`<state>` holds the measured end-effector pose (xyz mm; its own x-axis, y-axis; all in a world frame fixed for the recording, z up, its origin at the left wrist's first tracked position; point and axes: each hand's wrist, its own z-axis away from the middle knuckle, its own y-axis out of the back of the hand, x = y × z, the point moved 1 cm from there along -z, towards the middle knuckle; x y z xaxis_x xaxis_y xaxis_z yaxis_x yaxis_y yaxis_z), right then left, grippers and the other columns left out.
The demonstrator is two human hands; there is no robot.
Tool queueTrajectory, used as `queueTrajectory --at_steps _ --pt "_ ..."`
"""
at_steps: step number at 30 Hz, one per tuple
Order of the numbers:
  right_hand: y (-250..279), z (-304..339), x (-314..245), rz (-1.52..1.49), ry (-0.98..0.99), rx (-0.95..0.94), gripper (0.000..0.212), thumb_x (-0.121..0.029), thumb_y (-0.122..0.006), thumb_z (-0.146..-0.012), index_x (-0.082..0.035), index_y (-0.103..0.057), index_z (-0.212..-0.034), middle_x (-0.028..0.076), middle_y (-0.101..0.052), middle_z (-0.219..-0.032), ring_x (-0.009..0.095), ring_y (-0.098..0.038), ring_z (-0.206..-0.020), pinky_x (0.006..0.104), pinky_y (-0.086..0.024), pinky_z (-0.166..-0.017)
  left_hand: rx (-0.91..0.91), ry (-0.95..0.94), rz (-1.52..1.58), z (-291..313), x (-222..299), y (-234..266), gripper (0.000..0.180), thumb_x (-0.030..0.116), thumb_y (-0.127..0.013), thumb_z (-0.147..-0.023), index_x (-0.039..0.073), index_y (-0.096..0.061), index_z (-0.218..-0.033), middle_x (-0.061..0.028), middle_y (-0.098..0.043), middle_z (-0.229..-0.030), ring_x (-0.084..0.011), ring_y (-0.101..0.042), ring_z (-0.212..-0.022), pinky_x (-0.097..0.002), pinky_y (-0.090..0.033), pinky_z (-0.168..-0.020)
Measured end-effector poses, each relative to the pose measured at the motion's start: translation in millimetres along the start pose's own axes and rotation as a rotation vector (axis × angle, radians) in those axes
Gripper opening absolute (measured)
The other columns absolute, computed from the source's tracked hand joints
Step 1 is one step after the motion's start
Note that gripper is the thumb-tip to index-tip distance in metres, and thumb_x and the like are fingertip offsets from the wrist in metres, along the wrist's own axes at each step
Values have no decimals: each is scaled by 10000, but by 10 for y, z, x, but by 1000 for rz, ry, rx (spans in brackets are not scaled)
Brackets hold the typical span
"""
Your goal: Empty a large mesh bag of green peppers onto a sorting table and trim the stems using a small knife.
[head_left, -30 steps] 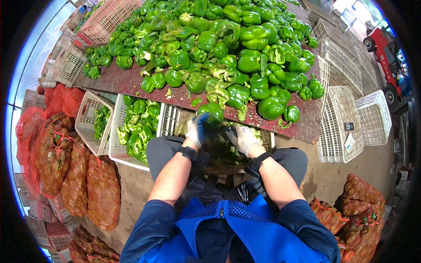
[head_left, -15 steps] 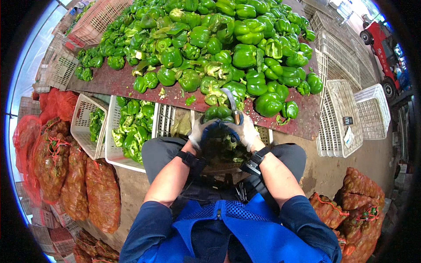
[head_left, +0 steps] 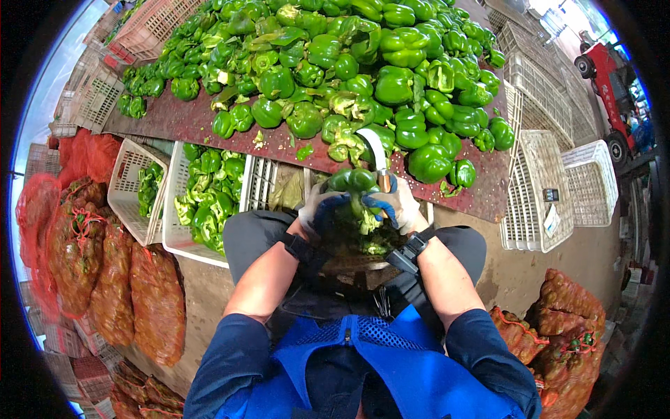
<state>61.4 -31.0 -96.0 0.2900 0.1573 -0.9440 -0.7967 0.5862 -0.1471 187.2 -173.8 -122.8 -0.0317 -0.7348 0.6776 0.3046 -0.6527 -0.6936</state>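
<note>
In front of my lap, my left hand [head_left: 319, 207], in a white glove with dark blue palm, is closed around a green bell pepper [head_left: 351, 180]. My right hand [head_left: 398, 205], gloved the same way, grips the wooden handle of a curved knife [head_left: 374, 145]. Its bright blade points up and away from me, at the pepper's right side. Pale green pepper scraps [head_left: 368, 225] show below and between my hands, over a dark area whose outline I cannot make out. The heap of green bell peppers [head_left: 328, 49] covers most of the table just beyond.
The reddish table [head_left: 474, 188] ends close to my knees. At my left, a white crate [head_left: 169, 230] holds peppers, beside another crate [head_left: 128, 188]. Full mesh sacks [head_left: 159, 300] stand at left, with more sacks [head_left: 569, 328] at right. Stacked crates [head_left: 534, 209] stand beyond my right knee.
The knife blade has turned and shows broader. My right hand has shifted slightly right, and the pepper sits a little higher and further right. More pale scraps show beneath my hands.
</note>
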Motion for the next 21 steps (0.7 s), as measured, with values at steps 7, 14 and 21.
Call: queueTrajectory --at_steps 7,14,21 --pt "101 207 -91 -287 -78 103 310 -112 -707 -819 -20 -629 -1105 21 -668 -862 84 -630 -691 222 -504 -521 13 27 -17 111 53 114 540 70 -604 -806 1 -501 -1331 -123 -609 -1243 -244 -607 -1113 -393 -506 -946" --pt "342 68 325 -741 -78 -84 407 -169 -623 -872 -26 -530 -1241 110 -610 -1172 212 -633 -1003 354 -544 -856 -72 70 115 219 135 -3 700 69 -651 -749 3 -407 -1402 -152 -564 -1295 -314 -600 -1128 -451 -494 -983" --pt "524 -35 508 -820 -144 -88 384 -193 -607 -890 -24 -532 -1226 97 -633 -1133 227 -644 -1000 359 -543 -870 -28 86 70 217 156 69 686 83 -625 -757 8 -415 -1405 -155 -579 -1272 -305 -599 -1130 -443 -486 -992"
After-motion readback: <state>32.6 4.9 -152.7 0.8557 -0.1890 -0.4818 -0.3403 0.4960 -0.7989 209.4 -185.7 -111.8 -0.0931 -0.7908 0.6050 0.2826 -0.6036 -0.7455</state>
